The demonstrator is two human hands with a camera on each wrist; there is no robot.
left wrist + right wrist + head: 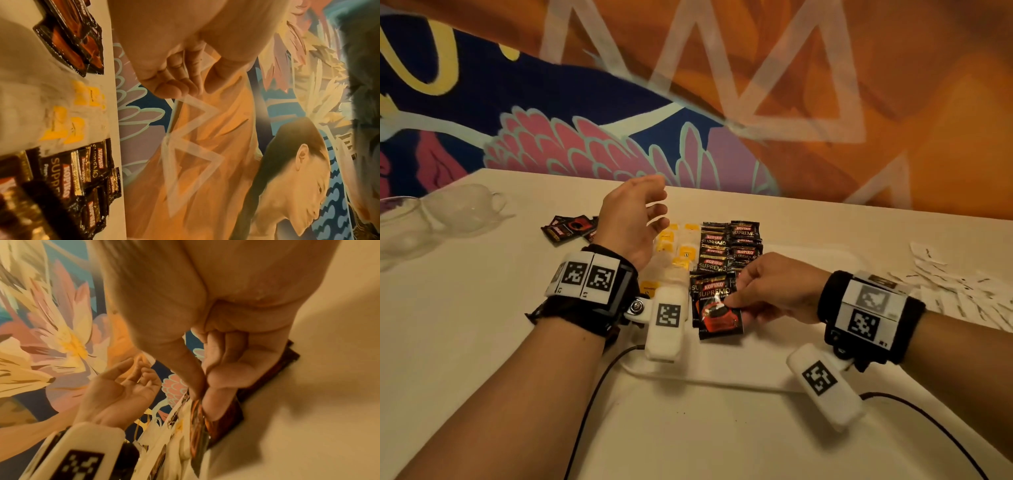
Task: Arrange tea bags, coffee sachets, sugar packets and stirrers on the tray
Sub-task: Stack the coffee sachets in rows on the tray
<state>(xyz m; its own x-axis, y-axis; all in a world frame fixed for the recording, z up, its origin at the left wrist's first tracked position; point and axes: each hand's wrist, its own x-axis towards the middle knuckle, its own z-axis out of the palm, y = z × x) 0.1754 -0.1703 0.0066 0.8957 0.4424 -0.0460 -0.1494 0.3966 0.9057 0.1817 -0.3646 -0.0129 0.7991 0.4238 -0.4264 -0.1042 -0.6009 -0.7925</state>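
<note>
A white tray (784, 378) lies on the table. On it stand a column of black coffee sachets (729, 245) and, to their left, tea bags with yellow tags (671, 241). My right hand (736, 303) pinches a black coffee sachet with a red cup picture (717, 308) at the near end of the column, low over the tray; its thumb and forefinger (213, 400) close on the packet. My left hand (654, 209) hovers empty above the tea bags, fingers loosely curled (172, 89). A few loose coffee sachets (570, 229) lie left of the tray.
White sugar packets (959, 287) are scattered at the right of the table. Clear glass cups (448, 212) stand at the far left. Two black cables (592, 387) run from the wrist cameras across the near table. A painted wall rises behind the table's far edge.
</note>
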